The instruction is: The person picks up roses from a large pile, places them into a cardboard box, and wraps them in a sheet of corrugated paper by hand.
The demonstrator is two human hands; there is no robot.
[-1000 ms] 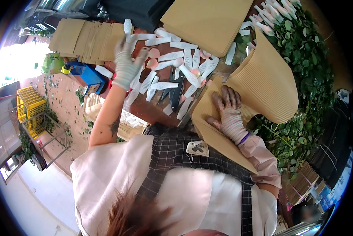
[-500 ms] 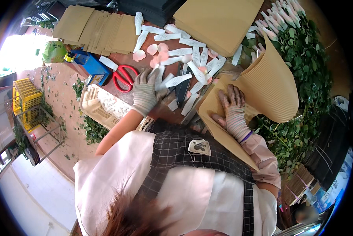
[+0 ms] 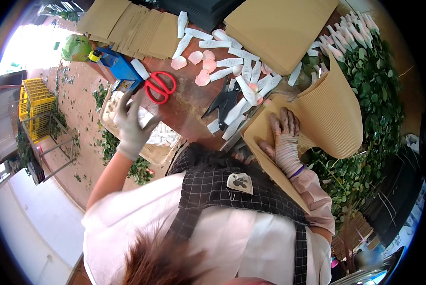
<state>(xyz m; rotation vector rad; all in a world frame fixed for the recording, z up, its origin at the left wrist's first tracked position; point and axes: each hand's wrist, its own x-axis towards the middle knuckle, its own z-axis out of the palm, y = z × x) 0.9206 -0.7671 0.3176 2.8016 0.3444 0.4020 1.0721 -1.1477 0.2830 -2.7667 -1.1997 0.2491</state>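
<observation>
My left hand (image 3: 133, 127), in a pale glove, is raised over a cream plastic basket (image 3: 109, 107) holding white foam net sleeves (image 3: 164, 135). Its fingers are spread, and I see nothing gripped in them. My right hand (image 3: 286, 137), in a striped, stained glove, lies flat with fingers out on a sheet of brown corrugated cardboard (image 3: 257, 128), whose far part curls upward (image 3: 338, 109). Red-handled scissors (image 3: 159, 87) rest on the table close to the left hand. More white net sleeves (image 3: 247, 90) and pink petals (image 3: 202, 77) are scattered across the middle.
Stacked brown card sheets (image 3: 279, 33) and smaller card pieces (image 3: 132, 31) line the back. A black tool (image 3: 224, 102) lies among the sleeves. At left stands a blue tape dispenser (image 3: 120, 66). Sleeved roses (image 3: 353, 35) with leafy stems (image 3: 372, 90) fill the right side.
My left hand has moved left from the tabletop to above the basket, its fingers spreading. Sleeves that lay beside it are gone from that spot. My right hand stays on the cardboard.
</observation>
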